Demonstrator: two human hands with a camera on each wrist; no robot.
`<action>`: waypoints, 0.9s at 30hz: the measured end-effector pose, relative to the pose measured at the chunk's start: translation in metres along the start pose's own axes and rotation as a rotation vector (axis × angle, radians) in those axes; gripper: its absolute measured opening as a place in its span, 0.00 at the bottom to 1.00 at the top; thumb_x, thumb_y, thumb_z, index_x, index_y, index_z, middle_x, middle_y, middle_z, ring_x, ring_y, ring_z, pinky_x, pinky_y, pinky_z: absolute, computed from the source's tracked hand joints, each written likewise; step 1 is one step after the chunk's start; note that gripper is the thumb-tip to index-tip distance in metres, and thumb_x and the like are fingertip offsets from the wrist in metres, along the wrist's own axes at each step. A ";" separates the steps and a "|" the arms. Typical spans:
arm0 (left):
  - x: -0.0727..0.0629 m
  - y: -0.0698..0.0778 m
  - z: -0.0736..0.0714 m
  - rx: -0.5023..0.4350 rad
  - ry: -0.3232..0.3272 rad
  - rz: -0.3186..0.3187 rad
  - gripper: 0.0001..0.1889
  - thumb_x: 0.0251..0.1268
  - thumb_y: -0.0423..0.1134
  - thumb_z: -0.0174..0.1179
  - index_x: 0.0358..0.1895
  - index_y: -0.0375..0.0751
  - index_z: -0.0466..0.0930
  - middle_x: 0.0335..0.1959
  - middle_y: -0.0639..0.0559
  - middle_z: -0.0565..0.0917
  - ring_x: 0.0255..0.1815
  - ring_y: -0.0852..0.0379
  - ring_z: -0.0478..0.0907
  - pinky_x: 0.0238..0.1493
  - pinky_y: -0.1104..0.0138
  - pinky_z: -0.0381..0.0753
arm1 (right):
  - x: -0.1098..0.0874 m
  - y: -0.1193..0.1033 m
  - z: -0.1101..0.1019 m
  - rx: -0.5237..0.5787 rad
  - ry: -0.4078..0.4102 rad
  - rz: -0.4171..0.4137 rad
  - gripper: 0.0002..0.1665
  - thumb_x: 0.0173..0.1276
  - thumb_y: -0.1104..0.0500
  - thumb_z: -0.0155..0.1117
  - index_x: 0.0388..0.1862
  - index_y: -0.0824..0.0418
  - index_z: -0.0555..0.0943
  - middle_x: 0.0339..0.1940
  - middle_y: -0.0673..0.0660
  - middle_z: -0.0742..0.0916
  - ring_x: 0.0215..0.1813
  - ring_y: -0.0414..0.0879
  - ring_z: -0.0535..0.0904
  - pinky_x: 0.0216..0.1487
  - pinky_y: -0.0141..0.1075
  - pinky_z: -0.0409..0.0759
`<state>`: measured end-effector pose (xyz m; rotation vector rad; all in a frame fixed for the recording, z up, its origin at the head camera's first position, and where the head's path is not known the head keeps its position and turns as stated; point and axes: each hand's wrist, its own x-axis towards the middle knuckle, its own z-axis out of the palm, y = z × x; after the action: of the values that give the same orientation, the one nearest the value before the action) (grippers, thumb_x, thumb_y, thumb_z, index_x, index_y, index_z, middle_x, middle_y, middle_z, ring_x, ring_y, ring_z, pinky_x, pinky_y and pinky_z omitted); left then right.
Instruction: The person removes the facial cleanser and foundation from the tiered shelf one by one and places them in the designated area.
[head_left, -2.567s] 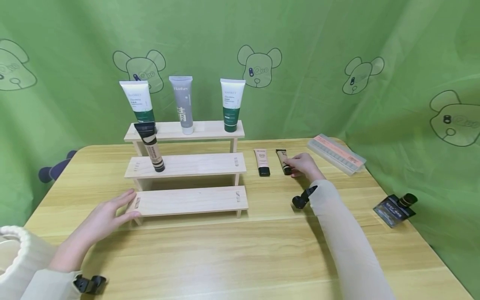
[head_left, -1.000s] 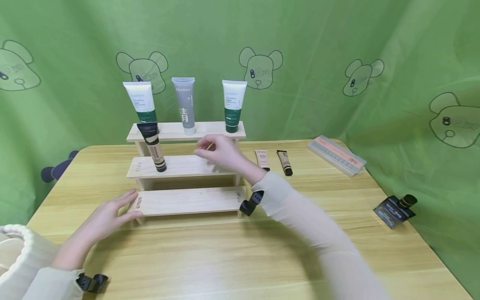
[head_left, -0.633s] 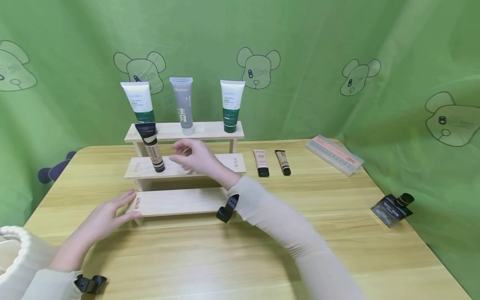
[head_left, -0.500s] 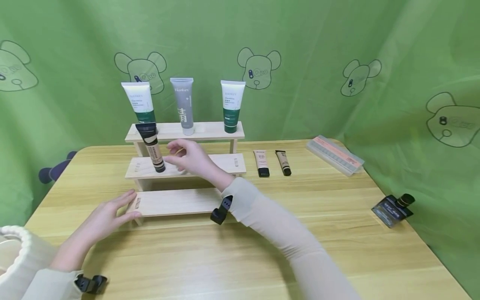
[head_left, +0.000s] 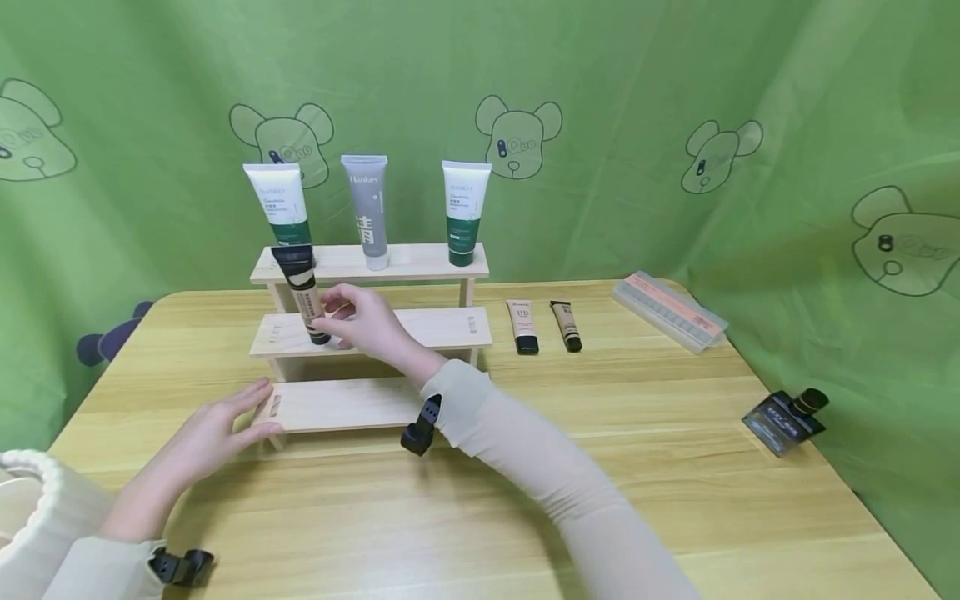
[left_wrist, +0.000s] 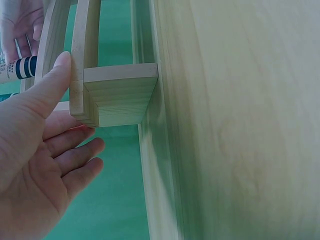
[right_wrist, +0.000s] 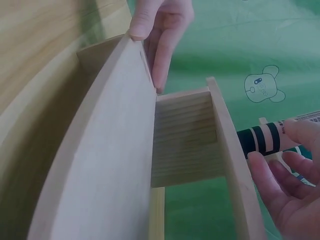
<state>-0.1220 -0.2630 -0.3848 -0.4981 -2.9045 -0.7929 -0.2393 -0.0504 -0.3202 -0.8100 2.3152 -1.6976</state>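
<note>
A three-tier wooden stand (head_left: 360, 408) carries several cosmetic tubes. My left hand (head_left: 213, 433) holds the left end of its lowest shelf; in the left wrist view the thumb (left_wrist: 52, 85) lies over the board and the other fingers reach under it. A black-and-beige cosmetic tube (head_left: 303, 292) stands leaning slightly on the middle shelf, cap down. My right hand (head_left: 367, 325) pinches its lower part, the thumb near the black cap in the right wrist view and a finger (right_wrist: 302, 131) across the body. Two white-and-green tubes (head_left: 465, 208) and a grey tube (head_left: 366, 208) stand on the top shelf.
On the table to the right lie a pink BB tube (head_left: 522, 325), a small beige tube (head_left: 566, 325) and a clear plastic case (head_left: 667, 308). A dark bottle (head_left: 783, 421) lies near the right edge. A white container (head_left: 56, 517) stands front left, with green cloth behind.
My right hand leaves the small beige tube lying on the table and moves left across the stand to the black-and-beige tube. My left hand stays on the lowest shelf.
</note>
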 end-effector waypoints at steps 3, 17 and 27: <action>0.000 0.000 0.000 0.000 -0.001 0.002 0.35 0.58 0.48 0.62 0.60 0.24 0.66 0.62 0.29 0.64 0.59 0.29 0.62 0.56 0.40 0.62 | 0.000 0.001 0.001 -0.012 -0.005 -0.004 0.17 0.60 0.65 0.66 0.48 0.68 0.77 0.37 0.55 0.81 0.33 0.39 0.78 0.25 0.32 0.82; 0.000 0.000 0.000 -0.002 -0.004 -0.005 0.35 0.58 0.48 0.62 0.60 0.24 0.65 0.62 0.29 0.64 0.59 0.29 0.61 0.57 0.40 0.61 | -0.002 -0.001 0.003 -0.045 0.007 -0.004 0.15 0.60 0.65 0.66 0.45 0.67 0.78 0.36 0.54 0.82 0.32 0.37 0.78 0.25 0.31 0.82; 0.000 -0.001 0.000 0.007 -0.014 -0.017 0.36 0.58 0.49 0.62 0.61 0.25 0.65 0.62 0.29 0.64 0.60 0.29 0.61 0.57 0.40 0.61 | -0.013 -0.001 -0.011 0.019 0.010 0.036 0.16 0.59 0.64 0.67 0.46 0.66 0.78 0.36 0.52 0.82 0.34 0.40 0.79 0.29 0.33 0.83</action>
<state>-0.1224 -0.2632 -0.3852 -0.4817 -2.9271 -0.7845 -0.2328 -0.0347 -0.3180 -0.7529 2.3030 -1.7098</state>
